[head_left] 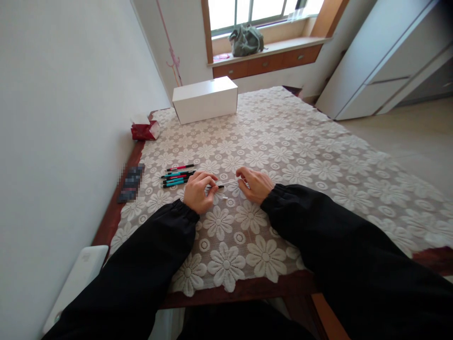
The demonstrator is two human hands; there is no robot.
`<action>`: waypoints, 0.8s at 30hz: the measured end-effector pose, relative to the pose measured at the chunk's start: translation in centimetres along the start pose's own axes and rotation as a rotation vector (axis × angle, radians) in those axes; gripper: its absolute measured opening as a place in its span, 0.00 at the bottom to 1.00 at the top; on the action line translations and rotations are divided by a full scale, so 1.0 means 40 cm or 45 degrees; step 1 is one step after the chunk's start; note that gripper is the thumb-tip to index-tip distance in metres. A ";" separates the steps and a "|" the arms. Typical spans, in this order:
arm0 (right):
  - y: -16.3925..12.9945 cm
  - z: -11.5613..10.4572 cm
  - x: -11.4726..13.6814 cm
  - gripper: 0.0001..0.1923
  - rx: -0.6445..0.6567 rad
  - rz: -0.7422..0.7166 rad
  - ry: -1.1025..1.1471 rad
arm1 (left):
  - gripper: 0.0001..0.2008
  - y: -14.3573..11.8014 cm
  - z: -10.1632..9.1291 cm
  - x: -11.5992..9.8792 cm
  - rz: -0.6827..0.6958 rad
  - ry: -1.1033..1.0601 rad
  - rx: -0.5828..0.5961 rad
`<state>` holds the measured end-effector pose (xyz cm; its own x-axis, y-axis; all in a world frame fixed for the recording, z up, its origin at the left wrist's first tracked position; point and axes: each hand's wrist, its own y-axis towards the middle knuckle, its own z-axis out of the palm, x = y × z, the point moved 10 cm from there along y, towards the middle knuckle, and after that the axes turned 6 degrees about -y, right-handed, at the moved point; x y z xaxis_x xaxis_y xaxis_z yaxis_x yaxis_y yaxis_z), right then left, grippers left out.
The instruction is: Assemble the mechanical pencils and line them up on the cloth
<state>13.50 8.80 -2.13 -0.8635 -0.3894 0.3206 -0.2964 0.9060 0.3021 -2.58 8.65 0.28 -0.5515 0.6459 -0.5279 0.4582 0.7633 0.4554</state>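
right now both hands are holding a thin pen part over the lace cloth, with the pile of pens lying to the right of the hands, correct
Not quite. The head view shows the left hand and right hand holding a thin pen part over the lace cloth, but the pile of pens lies to the left of the hands, not the right.

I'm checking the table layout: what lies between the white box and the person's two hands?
In the head view, only bare lace tablecloth lies between the white box and the left hand and right hand. The pens lie off to the left.
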 end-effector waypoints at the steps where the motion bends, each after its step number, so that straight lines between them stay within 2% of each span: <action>1: 0.000 -0.004 0.003 0.09 -0.019 -0.021 0.020 | 0.06 0.000 0.001 0.002 -0.001 -0.001 0.000; 7: -0.003 -0.001 0.034 0.07 -0.020 -0.256 0.231 | 0.03 -0.004 0.020 -0.005 0.091 0.017 0.062; 14: -0.001 0.011 0.005 0.06 -0.001 -0.181 0.275 | 0.04 -0.004 0.021 -0.006 0.124 0.000 0.049; 20: -0.003 0.017 0.007 0.07 -0.001 -0.205 0.267 | 0.05 -0.005 0.027 -0.001 0.158 -0.007 0.059; 24: -0.005 0.028 0.006 0.08 0.038 -0.215 0.239 | 0.07 -0.006 0.019 -0.005 0.179 -0.016 0.011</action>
<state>12.89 8.72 -3.13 -0.7103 -0.5572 0.4301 -0.4446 0.8289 0.3395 -2.07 8.34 -0.27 -0.4730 0.7464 -0.4681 0.5362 0.6654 0.5193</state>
